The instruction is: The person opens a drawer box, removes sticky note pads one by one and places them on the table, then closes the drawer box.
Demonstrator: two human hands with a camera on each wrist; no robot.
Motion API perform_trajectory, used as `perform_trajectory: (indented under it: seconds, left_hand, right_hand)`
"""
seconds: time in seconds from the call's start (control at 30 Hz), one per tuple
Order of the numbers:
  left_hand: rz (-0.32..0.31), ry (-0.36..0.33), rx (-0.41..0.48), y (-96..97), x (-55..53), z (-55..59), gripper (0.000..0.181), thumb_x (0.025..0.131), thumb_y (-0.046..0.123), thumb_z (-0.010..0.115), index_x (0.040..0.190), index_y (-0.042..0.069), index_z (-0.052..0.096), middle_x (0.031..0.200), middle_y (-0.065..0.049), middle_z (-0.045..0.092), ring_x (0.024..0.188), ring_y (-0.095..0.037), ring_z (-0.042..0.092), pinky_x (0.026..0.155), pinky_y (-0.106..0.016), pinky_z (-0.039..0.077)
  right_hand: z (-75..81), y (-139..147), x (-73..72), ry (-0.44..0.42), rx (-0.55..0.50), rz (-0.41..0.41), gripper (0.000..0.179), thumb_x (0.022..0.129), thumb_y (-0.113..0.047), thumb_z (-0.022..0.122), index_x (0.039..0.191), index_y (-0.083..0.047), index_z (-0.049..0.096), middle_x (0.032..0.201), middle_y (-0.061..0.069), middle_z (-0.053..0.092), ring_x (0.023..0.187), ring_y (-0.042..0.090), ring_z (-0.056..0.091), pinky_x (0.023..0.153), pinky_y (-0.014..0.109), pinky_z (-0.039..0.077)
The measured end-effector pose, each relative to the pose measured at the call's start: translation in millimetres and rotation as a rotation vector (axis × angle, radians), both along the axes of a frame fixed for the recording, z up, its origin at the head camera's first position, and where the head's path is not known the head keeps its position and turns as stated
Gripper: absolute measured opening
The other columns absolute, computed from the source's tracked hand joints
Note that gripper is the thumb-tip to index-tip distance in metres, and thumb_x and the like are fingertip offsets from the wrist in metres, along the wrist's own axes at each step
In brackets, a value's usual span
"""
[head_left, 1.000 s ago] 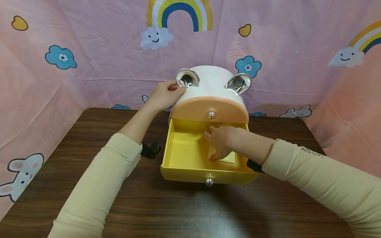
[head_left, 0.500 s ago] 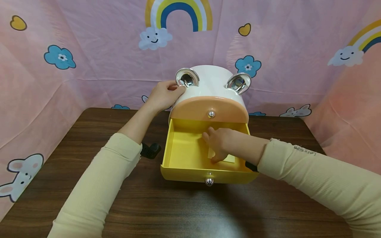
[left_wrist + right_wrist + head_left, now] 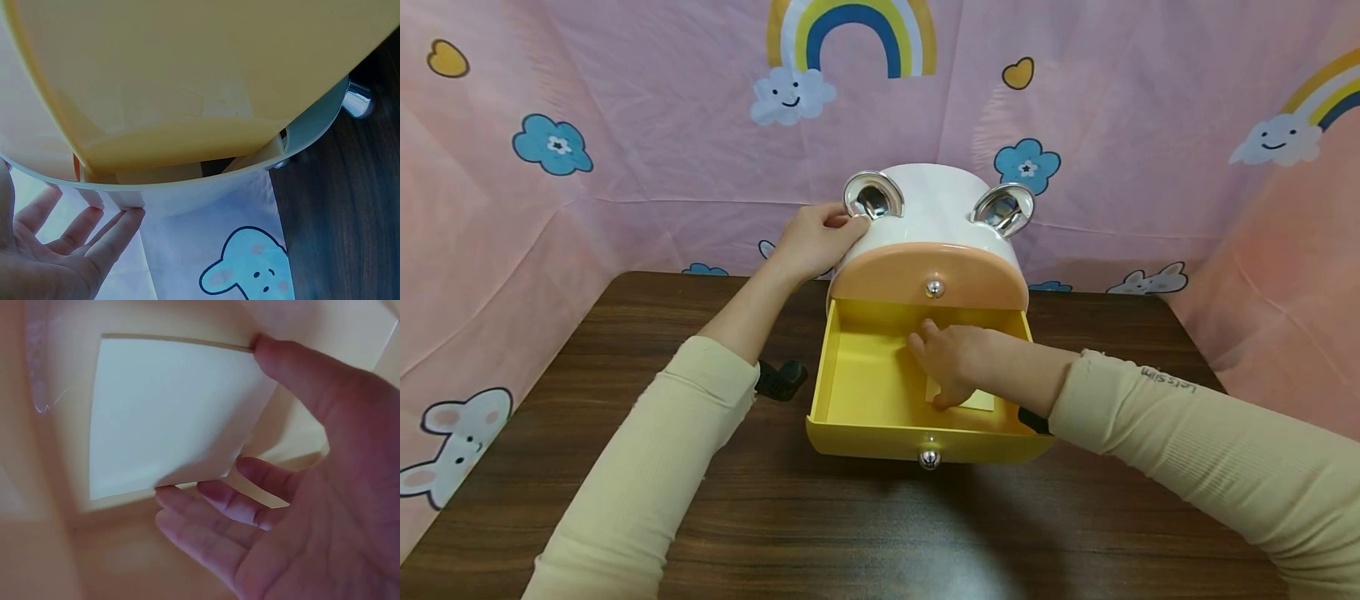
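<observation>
A white desktop drawer box with silver ears stands at the table's far side, its yellow lower drawer pulled out. My left hand rests against the box's left side, just below the ear. In the left wrist view, extended fingertips touch the outer wall. My right hand reaches into the drawer, over a thin pale square pad, perhaps sticky notes. It spans that pad, thumb at one corner and fingertips along the opposite edge. In the head view, the hand covers much of the pad.
Above the yellow drawer is a closed orange upper drawer with a silver knob. Another silver knob is on the yellow drawer's front. Brown wood-grain tabletop surrounds the box. Pink printed cloth hangs behind and at both sides.
My right hand and forearm have shifted slightly left over the pad, then stayed there. The left hand, box and drawer look still.
</observation>
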State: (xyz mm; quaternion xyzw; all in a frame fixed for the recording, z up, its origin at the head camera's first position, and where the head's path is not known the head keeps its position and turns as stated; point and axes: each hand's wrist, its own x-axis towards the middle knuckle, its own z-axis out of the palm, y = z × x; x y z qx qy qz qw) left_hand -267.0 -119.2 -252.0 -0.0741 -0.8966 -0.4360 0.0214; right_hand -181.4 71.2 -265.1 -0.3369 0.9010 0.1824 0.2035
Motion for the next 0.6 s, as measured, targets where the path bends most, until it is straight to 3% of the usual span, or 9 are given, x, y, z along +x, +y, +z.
perform_trajectory:
  seconds: [0.3,0.6]
  left_hand:
    - [0.010,-0.005,-0.003,0.4,1.0,0.1,0.044,0.089,0.043,0.052,0.119,0.013,0.060,0.120,-0.009,0.059,0.111,-0.022,0.053,0.094,-0.037,0.043]
    - [0.007,-0.006,-0.007,0.1,0.8,0.1,0.044,0.089,0.043,0.051,0.120,0.013,0.060,0.120,-0.009,0.059,0.112,-0.022,0.053,0.095,-0.038,0.043]
  right_hand:
    - [-0.7,-2.0,0.9,0.016,0.003,0.049,0.062,0.080,-0.039,0.068,0.116,0.003,0.039,0.110,0.021,0.043,0.078,0.033,0.056,0.073,0.038,0.051]
    - [2.3,-0.7,-0.6,0.000,0.005,0.052,0.062,0.083,-0.043,0.061,0.121,0.001,0.040,0.118,0.021,0.042,0.094,0.038,0.052,0.082,0.043,0.047]
